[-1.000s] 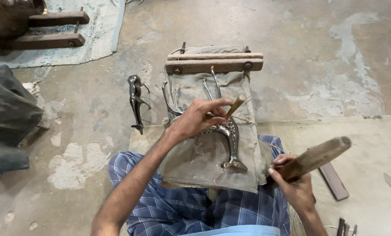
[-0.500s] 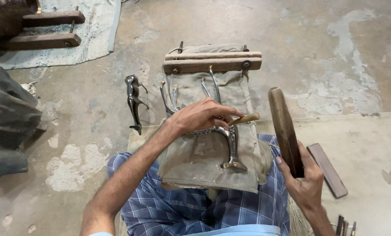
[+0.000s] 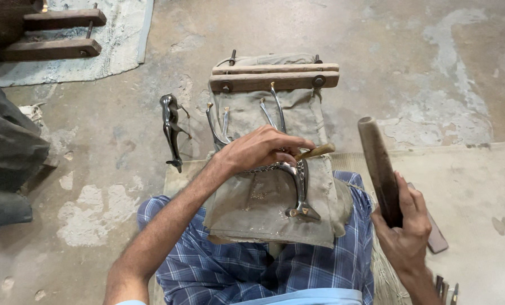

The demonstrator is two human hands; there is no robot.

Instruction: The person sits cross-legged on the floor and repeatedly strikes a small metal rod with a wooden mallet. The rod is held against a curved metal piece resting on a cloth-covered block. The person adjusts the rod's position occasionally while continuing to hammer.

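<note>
Pinching a small punch (image 3: 314,151) in left-hand fingers (image 3: 289,144) against the metal casting (image 3: 300,186); right fingers (image 3: 405,195) wrap a wooden mallet (image 3: 379,169).

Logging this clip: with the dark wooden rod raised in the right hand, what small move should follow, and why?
Probably a downward tap of the dark wooden rod onto the wooden-handled chisel. The right hand holds it raised; the left hand steadies the chisel on the curved metal piece.

A shiny silver curved metal casting (image 3: 299,186) is lying on a dusty grey-green canvas cloth (image 3: 263,203); a dark brown wooden mallet (image 3: 378,169) is showing; blue-and-white checked fabric (image 3: 207,265) is covering the lap; 2 brown wooden bars (image 3: 275,76) are capping the cloth.
</note>
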